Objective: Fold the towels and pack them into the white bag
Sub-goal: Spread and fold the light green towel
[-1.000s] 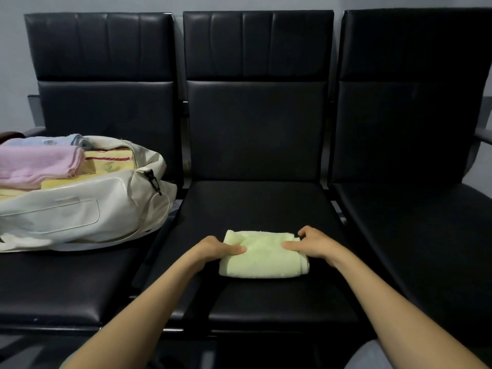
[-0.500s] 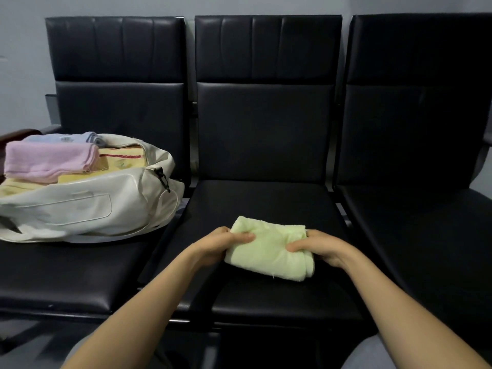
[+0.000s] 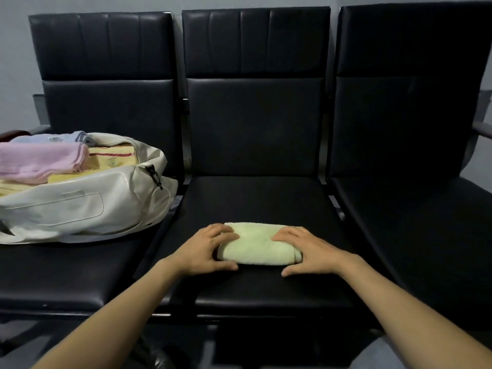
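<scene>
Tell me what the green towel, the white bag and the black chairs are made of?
The green towel looks like terry cotton: fuzzy, matte, with rounded folds. The white bag seems smooth faux leather or vinyl, since it shines faintly and creases. The black chairs look like padded leather or leatherette, glossy with stitched panels.

Left forearm and right forearm: bare from the near frame edge to the wrist. Left hand and right hand: bare, with short nails showing on the thumbs. Near right, beneath the right forearm: a patch of grey-blue fabric, smooth and plain. Which garment it belongs to cannot be told.
</scene>
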Demonstrator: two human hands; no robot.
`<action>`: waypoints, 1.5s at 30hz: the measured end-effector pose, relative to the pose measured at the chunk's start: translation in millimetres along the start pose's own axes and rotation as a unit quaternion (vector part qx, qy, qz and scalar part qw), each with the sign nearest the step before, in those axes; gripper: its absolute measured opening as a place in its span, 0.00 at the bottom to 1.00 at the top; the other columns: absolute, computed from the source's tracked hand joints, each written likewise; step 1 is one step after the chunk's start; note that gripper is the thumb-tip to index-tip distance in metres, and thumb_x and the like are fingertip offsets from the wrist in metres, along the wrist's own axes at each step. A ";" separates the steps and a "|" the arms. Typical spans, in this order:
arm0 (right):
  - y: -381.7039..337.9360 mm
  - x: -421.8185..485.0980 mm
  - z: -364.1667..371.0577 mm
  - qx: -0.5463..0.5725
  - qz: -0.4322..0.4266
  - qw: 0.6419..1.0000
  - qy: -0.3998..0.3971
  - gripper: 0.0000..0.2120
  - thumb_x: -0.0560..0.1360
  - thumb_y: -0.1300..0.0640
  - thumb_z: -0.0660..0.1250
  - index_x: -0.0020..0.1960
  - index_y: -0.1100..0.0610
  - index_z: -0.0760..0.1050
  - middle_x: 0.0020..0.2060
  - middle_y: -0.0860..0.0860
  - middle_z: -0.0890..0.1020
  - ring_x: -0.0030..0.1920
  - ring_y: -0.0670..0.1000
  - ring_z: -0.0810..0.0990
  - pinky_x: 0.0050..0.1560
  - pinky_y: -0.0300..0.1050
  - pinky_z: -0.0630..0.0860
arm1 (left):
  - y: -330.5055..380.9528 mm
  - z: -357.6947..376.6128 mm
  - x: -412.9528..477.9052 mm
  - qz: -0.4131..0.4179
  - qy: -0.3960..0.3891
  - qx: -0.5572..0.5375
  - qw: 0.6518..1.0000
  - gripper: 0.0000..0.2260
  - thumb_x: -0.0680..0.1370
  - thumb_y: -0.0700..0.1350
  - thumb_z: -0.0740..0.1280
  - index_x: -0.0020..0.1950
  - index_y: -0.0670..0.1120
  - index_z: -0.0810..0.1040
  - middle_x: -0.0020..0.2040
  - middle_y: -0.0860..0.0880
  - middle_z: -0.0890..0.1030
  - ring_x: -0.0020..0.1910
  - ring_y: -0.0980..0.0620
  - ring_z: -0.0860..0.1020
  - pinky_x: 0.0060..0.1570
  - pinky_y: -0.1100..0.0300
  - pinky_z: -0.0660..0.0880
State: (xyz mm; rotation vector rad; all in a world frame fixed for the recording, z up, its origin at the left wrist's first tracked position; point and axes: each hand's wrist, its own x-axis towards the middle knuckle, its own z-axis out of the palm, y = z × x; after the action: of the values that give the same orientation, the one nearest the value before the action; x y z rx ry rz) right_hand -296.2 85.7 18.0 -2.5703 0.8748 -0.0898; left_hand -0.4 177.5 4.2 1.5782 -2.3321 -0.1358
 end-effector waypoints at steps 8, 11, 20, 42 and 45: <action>0.1 11.1 6.6 0.020 0.060 0.996 0.070 0.25 0.70 0.56 0.71 0.65 0.47 0.70 0.57 0.40 0.71 0.61 0.45 0.67 0.57 0.38 0.68 | -1.5 16.9 14.6 -0.097 0.040 -0.054 0.993 0.22 0.70 0.53 0.67 0.63 0.49 0.74 0.61 0.51 0.77 0.61 0.52 0.73 0.61 0.57 0.69; -3.6 14.7 5.1 0.169 0.130 0.965 0.150 0.13 0.70 0.59 0.70 0.52 0.49 0.74 0.46 0.44 0.78 0.50 0.48 0.76 0.47 0.41 0.74 | 10.1 16.2 21.1 -0.170 0.099 -0.209 0.958 0.11 0.71 0.45 0.71 0.53 0.50 0.76 0.50 0.52 0.80 0.50 0.55 0.78 0.50 0.58 0.74; -31.9 21.6 -7.7 0.539 0.185 0.811 0.132 0.15 0.76 0.54 0.69 0.61 0.56 0.72 0.54 0.54 0.82 0.54 0.54 0.82 0.55 0.48 0.78 | 36.9 -5.8 21.9 -0.332 0.132 -0.456 0.816 0.14 0.78 0.47 0.64 0.62 0.44 0.68 0.58 0.48 0.75 0.52 0.54 0.76 0.44 0.62 0.74; -298.6 293.7 -70.5 0.316 -0.086 0.924 0.197 0.23 0.76 0.58 0.69 0.68 0.51 0.66 0.52 0.48 0.77 0.55 0.50 0.75 0.53 0.43 0.72 | -168.5 -244.3 -114.3 -0.315 0.421 -0.240 0.816 0.21 0.77 0.40 0.69 0.69 0.45 0.70 0.59 0.48 0.78 0.59 0.49 0.77 0.58 0.54 0.74; -330.5 330.0 -55.1 0.305 -0.090 0.933 0.167 0.25 0.77 0.55 0.68 0.70 0.51 0.63 0.57 0.51 0.77 0.58 0.53 0.74 0.58 0.46 0.70 | -196.2 -264.3 -140.6 -0.382 0.426 -0.187 0.799 0.24 0.76 0.43 0.70 0.71 0.48 0.68 0.57 0.49 0.76 0.57 0.50 0.75 0.56 0.55 0.72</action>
State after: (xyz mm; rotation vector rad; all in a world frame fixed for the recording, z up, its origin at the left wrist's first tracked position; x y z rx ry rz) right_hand 145.1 104.3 179.6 -2.0561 0.5910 -0.7503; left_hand 304.3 257.3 174.2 1.7502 -0.8573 -0.0385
